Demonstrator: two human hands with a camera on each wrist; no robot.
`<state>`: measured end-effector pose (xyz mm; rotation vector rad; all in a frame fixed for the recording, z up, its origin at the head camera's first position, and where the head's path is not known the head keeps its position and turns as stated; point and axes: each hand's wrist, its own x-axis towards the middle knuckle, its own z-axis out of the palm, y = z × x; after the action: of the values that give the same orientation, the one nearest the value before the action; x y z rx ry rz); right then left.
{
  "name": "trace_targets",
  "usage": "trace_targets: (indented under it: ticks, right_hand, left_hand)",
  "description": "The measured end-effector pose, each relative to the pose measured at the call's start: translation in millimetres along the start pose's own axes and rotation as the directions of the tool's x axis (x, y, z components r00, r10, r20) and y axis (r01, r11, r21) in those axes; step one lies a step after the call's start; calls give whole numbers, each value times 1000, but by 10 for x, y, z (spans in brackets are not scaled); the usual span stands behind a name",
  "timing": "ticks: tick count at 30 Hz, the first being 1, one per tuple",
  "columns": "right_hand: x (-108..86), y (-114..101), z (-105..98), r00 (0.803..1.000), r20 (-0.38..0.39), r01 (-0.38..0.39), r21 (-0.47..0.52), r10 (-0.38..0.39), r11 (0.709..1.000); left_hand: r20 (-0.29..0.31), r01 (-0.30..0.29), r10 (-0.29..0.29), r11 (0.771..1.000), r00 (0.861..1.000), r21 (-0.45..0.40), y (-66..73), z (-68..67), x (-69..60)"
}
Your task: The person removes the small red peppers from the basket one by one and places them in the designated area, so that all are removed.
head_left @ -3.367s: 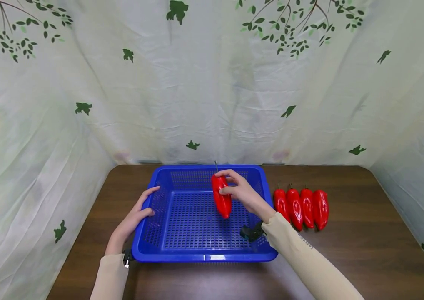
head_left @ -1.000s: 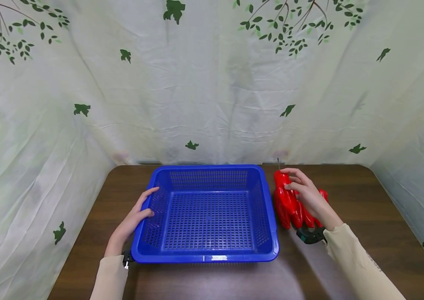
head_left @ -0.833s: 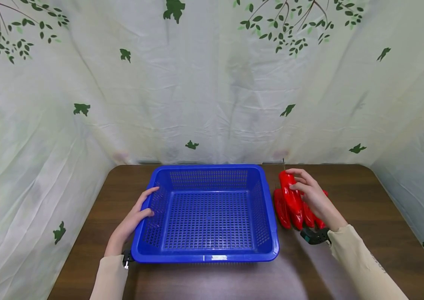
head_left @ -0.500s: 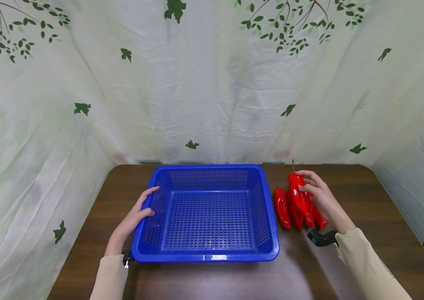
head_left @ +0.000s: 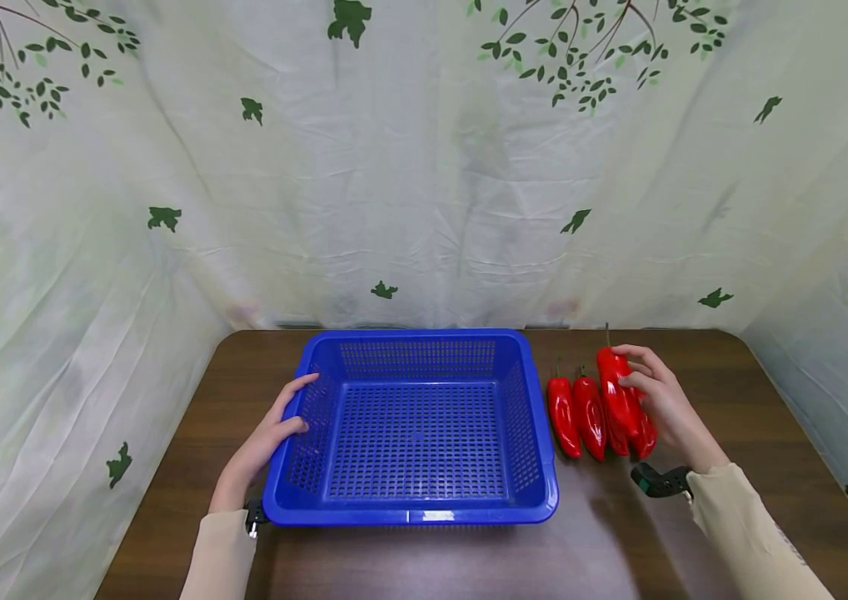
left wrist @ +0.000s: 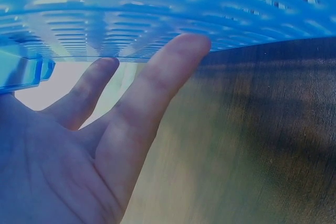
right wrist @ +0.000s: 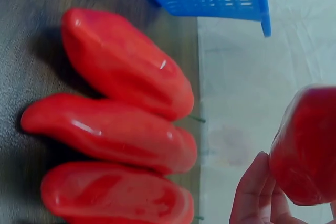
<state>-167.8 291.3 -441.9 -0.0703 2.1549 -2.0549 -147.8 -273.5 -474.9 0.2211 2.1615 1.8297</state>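
Note:
My right hand (head_left: 661, 398) grips a long red pepper (head_left: 615, 382) between thumb and fingers, its thin stem pointing up. It is held above the right part of a row of several red peppers (head_left: 562, 417) lying side by side on the table; the rightmost ones are partly covered. In the right wrist view the held pepper (right wrist: 310, 150) hides part of the fingers. At the left side of a blue plastic basket (head_left: 416, 511), my left hand (head_left: 271, 429) touches the rim with extended fingers. The left wrist view shows the thumb (left wrist: 149, 98) against the perforated outer wall.
The basket stands on a brown wooden table (head_left: 716, 417), its right wall close to the leftmost pepper. A pale curtain (head_left: 424, 192) with leaf prints hangs behind the table and along both sides.
My right hand has carried the held pepper from over the basket to the row, then further right along it, uncovering the left peppers. My left hand has stayed at the basket.

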Motion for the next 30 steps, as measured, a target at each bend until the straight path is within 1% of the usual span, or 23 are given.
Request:
trace_targets:
  ticks: [11,23,30]
  right_hand:
    - [-33,59,-148,997,-27,71,27,-71,997]
    - [-130,195,-331,992,-99,75,12,-73,997]
    - [-174,255,-444,989,-117,94,70,-86,993]
  left_hand:
    - [-9,10,-10,1000,1000,11,0,2,-2]
    - [-6,6,-6,1000,1000,2,-6,1,-5]
    - [-5,1,-1,1000,1000,10,-6,-4,-2]
